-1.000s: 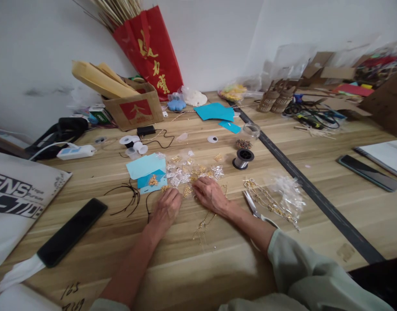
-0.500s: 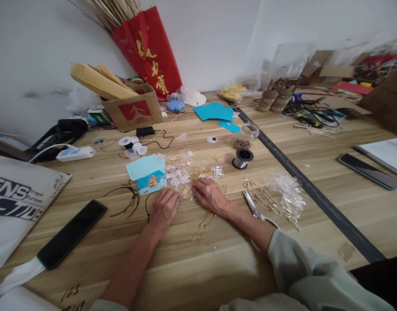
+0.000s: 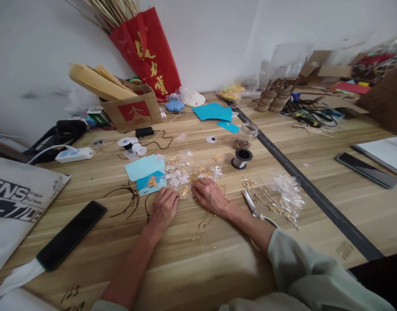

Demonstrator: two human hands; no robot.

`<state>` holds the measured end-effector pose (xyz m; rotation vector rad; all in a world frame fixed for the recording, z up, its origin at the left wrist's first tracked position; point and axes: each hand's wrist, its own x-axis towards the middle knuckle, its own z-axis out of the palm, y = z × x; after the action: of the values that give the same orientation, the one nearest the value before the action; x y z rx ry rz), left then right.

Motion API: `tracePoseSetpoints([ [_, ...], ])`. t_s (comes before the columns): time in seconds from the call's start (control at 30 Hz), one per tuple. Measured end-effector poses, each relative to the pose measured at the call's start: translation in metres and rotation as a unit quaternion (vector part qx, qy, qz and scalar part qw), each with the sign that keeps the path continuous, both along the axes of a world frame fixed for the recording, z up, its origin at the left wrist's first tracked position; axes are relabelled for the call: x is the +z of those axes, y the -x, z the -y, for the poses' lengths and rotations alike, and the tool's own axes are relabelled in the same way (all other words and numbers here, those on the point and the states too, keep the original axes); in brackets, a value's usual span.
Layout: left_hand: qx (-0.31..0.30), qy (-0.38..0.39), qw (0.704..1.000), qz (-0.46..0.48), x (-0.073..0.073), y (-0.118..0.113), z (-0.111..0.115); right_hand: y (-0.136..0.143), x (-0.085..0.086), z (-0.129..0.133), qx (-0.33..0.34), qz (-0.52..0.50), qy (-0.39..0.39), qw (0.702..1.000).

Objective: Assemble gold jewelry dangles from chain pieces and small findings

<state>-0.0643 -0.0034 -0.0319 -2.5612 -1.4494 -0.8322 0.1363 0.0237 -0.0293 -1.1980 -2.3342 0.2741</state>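
Two hands, both palm down, low over the worktop (image 3: pixel 185 268), with bent fingers. Left hand (image 3: pixel 165 205) just beside the blue cards (image 3: pixel 145 167), at least two of them. Right hand (image 3: pixel 209 194) at the near edge of the small clear bags (image 3: pixel 180 178), full of gold and silver bits. Too many bags to count. Cannot tell, for either hand, open from shut, or with anything pinched; fingertips hidden. One little gold heap (image 3: pixel 186 192) between the two hands.

One thin gold chain (image 3: pixel 203 226), loose and bent, just below the right wrist, long way running toward the near edge and a bit left. Bags in one wide patch, long way going left to right.

One pair of scissors (image 3: pixel 251 204), beside the right forearm, blades pointing away and left. One bunch of gold chains (image 3: pixel 266 201) farther right, slanting down to the right. One wire spool (image 3: pixel 241 159), upright, and one clear jar (image 3: pixel 249 131) behind. Two phones (image 3: pixel 72 235), one on each side.
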Motion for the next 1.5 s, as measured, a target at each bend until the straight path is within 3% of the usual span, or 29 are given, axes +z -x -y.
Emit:
tracePoseSetpoints([
  [0.57, 0.001, -0.014, 0.999, -0.037, 0.0041, -0.0010, 0.0003, -0.0011, -0.0019, -0.0009, 0.000, 0.004, -0.006, 1.000],
  [0.97, -0.018, 0.007, 1.000, 0.023, 0.0006, 0.0007, -0.0023, -0.0014, 0.0000, -0.0003, -0.003, 0.010, -0.010, 1.000],
  [1.3, -0.015, -0.021, 0.998, -0.055, 0.0054, -0.0008, 0.0005, -0.0014, 0.0002, -0.0008, -0.003, 0.017, -0.009, 1.000],
  [1.5, -0.014, -0.004, 1.000, -0.016, 0.0054, -0.0001, 0.0001, -0.0021, -0.0010, -0.0012, -0.003, 0.005, -0.008, 1.000],
])
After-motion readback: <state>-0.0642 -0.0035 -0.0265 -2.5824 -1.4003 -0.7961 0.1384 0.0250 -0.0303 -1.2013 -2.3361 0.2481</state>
